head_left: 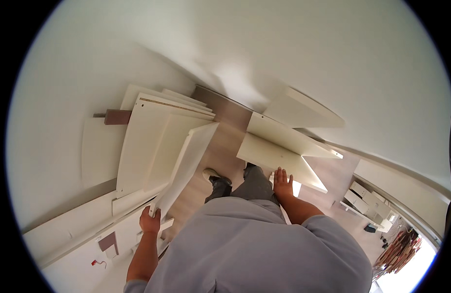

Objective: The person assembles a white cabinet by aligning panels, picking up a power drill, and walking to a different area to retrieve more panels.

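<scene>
At the lower left, my left hand is closed round the near end of a white panel that stands on edge and slants away toward the far wall. Right of my legs, my right hand has its fingers stretched out beside the near edge of another white panel; whether it presses on the board is hard to tell. That board meets a second white board at an angle, with small dark holes in its face.
Several white boards lean against the left wall, by a brownish block. A loose white board rests against the far wall. White drawer-like pieces and a pile of reddish-brown strips lie at the right, beyond the wood-toned floor.
</scene>
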The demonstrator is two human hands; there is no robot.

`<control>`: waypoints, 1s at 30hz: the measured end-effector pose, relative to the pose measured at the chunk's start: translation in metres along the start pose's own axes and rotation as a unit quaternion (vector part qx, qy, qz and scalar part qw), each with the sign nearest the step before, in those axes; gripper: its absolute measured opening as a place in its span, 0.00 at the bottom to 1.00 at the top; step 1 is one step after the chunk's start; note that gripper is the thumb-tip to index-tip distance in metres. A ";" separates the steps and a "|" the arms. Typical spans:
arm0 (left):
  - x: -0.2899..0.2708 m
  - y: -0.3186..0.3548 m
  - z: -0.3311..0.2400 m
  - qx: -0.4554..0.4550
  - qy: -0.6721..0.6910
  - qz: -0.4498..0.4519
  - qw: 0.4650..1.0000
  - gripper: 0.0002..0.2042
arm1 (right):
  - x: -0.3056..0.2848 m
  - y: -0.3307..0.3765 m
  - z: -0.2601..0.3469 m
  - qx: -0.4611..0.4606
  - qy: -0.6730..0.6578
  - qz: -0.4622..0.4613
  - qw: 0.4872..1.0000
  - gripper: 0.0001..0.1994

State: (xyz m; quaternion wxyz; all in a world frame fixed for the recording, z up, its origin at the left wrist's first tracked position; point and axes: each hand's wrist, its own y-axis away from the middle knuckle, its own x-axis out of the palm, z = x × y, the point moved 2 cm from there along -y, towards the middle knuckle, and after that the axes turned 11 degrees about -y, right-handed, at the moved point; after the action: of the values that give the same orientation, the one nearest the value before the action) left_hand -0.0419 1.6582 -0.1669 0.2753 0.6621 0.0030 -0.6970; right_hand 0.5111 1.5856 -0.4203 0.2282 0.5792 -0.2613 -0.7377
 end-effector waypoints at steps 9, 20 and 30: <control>-0.002 -0.008 0.007 -0.004 0.000 -0.017 1.000 0.17 | -0.006 -0.005 -0.006 0.022 -0.025 -0.005 0.999 0.38; -0.002 0.024 -0.009 -0.019 0.016 0.010 1.000 0.15 | -0.118 -0.082 -0.044 0.118 -0.058 0.014 0.991 0.54; 0.007 0.046 -0.011 0.009 0.040 -0.022 0.999 0.14 | -0.120 -0.098 -0.025 0.167 -0.037 0.021 0.985 0.53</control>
State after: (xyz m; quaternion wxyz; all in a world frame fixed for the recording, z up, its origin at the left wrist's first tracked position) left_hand -0.0134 1.6208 -0.1585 0.2536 0.6916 0.0218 -0.6759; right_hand 0.5592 1.7340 -0.4007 0.1335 0.5758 -0.4013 -0.6996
